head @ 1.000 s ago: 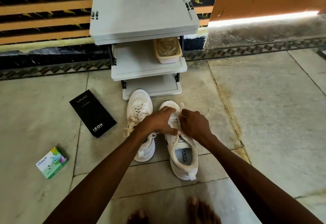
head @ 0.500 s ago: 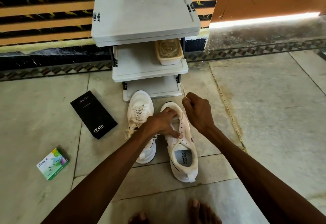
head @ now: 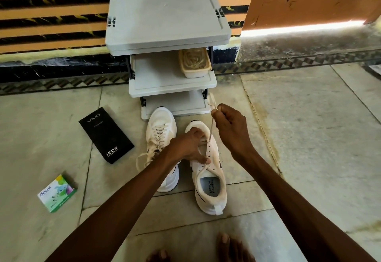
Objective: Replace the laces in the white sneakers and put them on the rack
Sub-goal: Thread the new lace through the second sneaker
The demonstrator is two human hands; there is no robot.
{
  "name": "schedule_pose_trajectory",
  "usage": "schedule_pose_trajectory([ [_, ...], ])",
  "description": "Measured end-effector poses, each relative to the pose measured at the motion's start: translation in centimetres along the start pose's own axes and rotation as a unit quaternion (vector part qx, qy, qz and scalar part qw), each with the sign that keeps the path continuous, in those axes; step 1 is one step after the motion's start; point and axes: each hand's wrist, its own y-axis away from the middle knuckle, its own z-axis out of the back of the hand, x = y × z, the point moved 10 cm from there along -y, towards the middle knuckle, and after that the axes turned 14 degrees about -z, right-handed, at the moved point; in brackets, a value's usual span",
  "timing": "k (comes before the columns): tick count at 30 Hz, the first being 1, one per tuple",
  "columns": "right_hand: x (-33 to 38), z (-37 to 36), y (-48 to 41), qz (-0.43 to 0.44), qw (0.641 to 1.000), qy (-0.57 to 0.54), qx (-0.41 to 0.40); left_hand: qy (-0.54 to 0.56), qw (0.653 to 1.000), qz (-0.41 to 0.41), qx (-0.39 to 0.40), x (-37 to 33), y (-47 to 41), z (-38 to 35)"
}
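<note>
The right hand [head: 231, 129] pinches a taut lace [head: 211, 126] rising from the unlaced sneaker [head: 210, 189]. The left hand [head: 185, 148] grips that sneaker's forepart, hiding the front eyelets. The insole reads "SPEED & FLEXIBLE". The left forearm covers part of the laced sneaker [head: 160, 127] (both stand on the floor before the rack [head: 167, 14]). Black box [head: 106, 135]: "vivo", "120W". Green box [head: 56, 193]: "Odonil".

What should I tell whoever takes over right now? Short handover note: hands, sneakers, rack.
Left hand holds down the white sneaker on the right. Right hand pinches that sneaker's cream lace, pulled up taut.
Both sneakers stand on the stone floor before the grey plastic rack. The white sneaker on the left is laced. A beige tub of laces sits on the rack's middle shelf.
Done: several eyelets on the held sneaker are empty.
Left: finish this lace swap, do the other sneaker, shelve both.
</note>
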Motion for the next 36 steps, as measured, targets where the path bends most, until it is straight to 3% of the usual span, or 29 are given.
schedule_pose_trajectory([
  [3,0.3,0.0,0.0,-0.013,1.000,0.008,-0.003,0.003,1.000,0.000,0.000,0.1,0.1,0.0],
  [6,-0.9,-0.6,-0.4,-0.050,0.995,0.082,0.020,-0.006,1.000,0.000,-0.021,-0.5,0.4,0.4],
  [10,-4.7,-0.8,-0.6,-0.152,0.961,0.214,0.082,0.072,0.992,0.024,-0.100,-0.8,1.3,1.0],
  [13,-6.1,-0.6,0.0,-0.202,0.939,0.234,0.150,0.036,0.990,0.060,-0.124,-0.3,1.9,1.4],
  [16,-6.0,-1.3,0.5,-0.160,0.903,0.336,0.213,-0.018,0.990,0.093,-0.104,0.0,2.2,1.7],
  [18,-5.9,-1.4,0.3,-0.113,0.892,0.392,0.194,-0.030,0.991,0.104,-0.082,0.0,2.3,1.7],
  [23,-4.0,-0.3,0.0,-0.006,0.926,0.356,0.126,0.001,0.987,0.109,-0.119,-0.6,3.1,3.4],
  [27,-2.6,-1.2,0.6,0.029,0.940,0.296,0.165,0.162,0.968,0.047,-0.184,-1.5,3.3,5.0],
  [30,-1.3,-1.2,0.9,0.007,0.971,0.167,0.169,0.228,0.951,0.018,-0.206,-2.2,3.6,6.0],
  [33,-1.0,0.9,0.8,-0.003,0.994,0.097,0.040,0.286,0.933,0.022,-0.218,-2.3,4.3,5.9],
  [34,-1.7,1.8,0.6,-0.033,0.996,0.078,-0.002,0.297,0.929,0.025,-0.219,-2.2,4.5,5.7],
  [36,-4.1,2.7,0.1,-0.141,0.989,0.041,-0.006,0.313,0.923,0.027,-0.224,-2.0,4.8,5.4],
])
